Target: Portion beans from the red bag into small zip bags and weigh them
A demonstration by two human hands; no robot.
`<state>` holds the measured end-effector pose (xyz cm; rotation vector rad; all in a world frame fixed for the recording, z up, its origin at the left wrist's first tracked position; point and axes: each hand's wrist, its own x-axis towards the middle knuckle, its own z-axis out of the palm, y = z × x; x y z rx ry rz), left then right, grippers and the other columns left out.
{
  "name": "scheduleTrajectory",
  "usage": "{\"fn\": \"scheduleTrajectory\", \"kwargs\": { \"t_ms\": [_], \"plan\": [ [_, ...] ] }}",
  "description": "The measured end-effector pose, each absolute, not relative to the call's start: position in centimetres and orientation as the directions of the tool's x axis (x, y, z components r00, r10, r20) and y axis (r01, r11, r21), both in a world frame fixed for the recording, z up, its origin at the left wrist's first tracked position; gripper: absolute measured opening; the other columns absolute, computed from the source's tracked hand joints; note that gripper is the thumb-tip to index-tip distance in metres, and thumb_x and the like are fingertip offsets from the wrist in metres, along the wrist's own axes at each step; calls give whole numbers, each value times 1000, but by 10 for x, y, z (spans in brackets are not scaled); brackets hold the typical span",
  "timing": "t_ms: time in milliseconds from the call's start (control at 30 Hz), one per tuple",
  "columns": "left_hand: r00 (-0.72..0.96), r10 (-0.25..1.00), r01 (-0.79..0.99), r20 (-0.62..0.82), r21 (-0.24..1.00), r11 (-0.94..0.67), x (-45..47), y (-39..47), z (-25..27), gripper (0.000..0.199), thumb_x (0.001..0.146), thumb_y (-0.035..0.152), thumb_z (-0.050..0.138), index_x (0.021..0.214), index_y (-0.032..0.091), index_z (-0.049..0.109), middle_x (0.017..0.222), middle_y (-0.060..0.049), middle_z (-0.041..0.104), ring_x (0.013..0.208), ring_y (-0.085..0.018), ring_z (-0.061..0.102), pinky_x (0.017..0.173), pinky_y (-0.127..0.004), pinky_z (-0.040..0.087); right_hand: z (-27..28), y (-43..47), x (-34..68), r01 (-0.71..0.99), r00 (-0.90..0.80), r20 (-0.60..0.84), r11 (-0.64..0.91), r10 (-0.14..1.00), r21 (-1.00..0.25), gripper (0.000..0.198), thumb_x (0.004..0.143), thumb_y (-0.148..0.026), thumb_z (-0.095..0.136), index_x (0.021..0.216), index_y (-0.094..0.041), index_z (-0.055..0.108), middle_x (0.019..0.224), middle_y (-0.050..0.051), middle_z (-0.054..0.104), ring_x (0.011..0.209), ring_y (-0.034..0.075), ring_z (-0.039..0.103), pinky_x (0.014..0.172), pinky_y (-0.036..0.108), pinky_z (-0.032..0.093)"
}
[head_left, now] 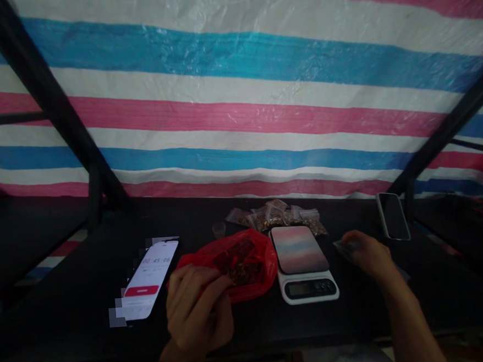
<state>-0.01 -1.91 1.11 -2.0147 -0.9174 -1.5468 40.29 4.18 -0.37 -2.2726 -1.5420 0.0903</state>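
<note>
A red plastic bag [267, 259] lies open, with dark brown dried bits [245, 271] inside. My left hand [198, 305] is at its near left edge, fingers curled together over the plastic; the fingertips are partly hidden. To the right of the scale, my right hand [368, 255] pinches a small clear plastic bag [344, 249] low over the table. Between the two hands stands a white digital scale [303, 265] with a bare metal plate. Behind it, several small clear zip bags [275, 216] filled with brown bits lie in a heap.
A lit phone [151, 281] showing a timer lies on the left of the black table [87, 280]. A second phone [393, 216], its screen dark, is at the back right. A small clear cup [219, 230] stands behind the red bag. Striped sheeting [236, 104] hangs behind dark frame bars.
</note>
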Motion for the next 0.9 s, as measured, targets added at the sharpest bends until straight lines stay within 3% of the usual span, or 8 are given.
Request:
{"fn": "scheduleTrajectory", "kwargs": {
  "t_ms": [133, 200, 367, 533, 667, 767, 900],
  "plan": [
    [169, 246, 740, 954, 42, -671, -6, -22, 15, 27, 82, -9, 58, 90, 16, 64, 83, -3, 64, 74, -15, 62, 69, -34, 48, -4, 38, 409, 819, 473, 293, -292, 831, -494, 35, 76, -15, 56, 103, -21, 78, 97, 10, 83, 88, 27, 77, 75, 32, 53],
    [161, 244, 742, 956, 46, -669, -8, -24, 15, 28, 82, -9, 57, 89, 16, 64, 82, -3, 64, 74, -15, 62, 69, -34, 48, -7, 37, 409, 833, 479, 314, -312, 820, -456, 33, 83, -22, 55, 107, -20, 78, 102, 12, 83, 95, 29, 77, 78, 34, 54],
    [141, 243, 742, 960, 61, -668, -12, -24, 15, 28, 83, -10, 57, 88, 17, 63, 82, -2, 63, 72, -14, 61, 69, -34, 47, -7, 37, 397, 857, 484, 158, -429, 861, -286, 36, 92, -32, 56, 120, -22, 77, 120, 14, 80, 110, 34, 75, 86, 41, 52],
    [132, 235, 743, 963, 61, -666, -9, -22, 17, 27, 82, -10, 58, 88, 17, 63, 81, -2, 64, 72, -14, 61, 69, -34, 48, 10, 28, 395, 793, 594, 135, -550, 793, -261, 39, 95, -27, 51, 126, -25, 76, 117, 12, 81, 113, 34, 74, 100, 46, 47],
    [109, 240, 736, 965, 84, -672, -6, -22, 17, 26, 84, -7, 59, 88, 18, 63, 79, -1, 64, 71, -14, 62, 69, -34, 49, 19, 21, 399, 779, 620, 139, -585, 772, -226, 44, 88, -18, 52, 124, -24, 76, 110, 13, 81, 111, 35, 74, 101, 49, 45],
    [111, 246, 738, 963, 86, -669, -6, -24, 18, 27, 84, -7, 57, 89, 19, 63, 79, -1, 64, 70, -14, 62, 68, -34, 49, 19, 31, 388, 805, 586, 194, -540, 787, -244, 44, 89, -17, 49, 124, -21, 76, 113, 16, 80, 113, 37, 73, 98, 52, 46],
    [153, 267, 744, 951, 67, -665, -8, -26, 17, 27, 83, -7, 56, 88, 19, 63, 81, -2, 64, 71, -15, 62, 69, -33, 49, 13, 64, 356, 861, 451, 260, -338, 854, -380, 40, 95, -32, 51, 125, -19, 75, 117, 17, 79, 116, 37, 71, 97, 49, 46]
  ]
}}
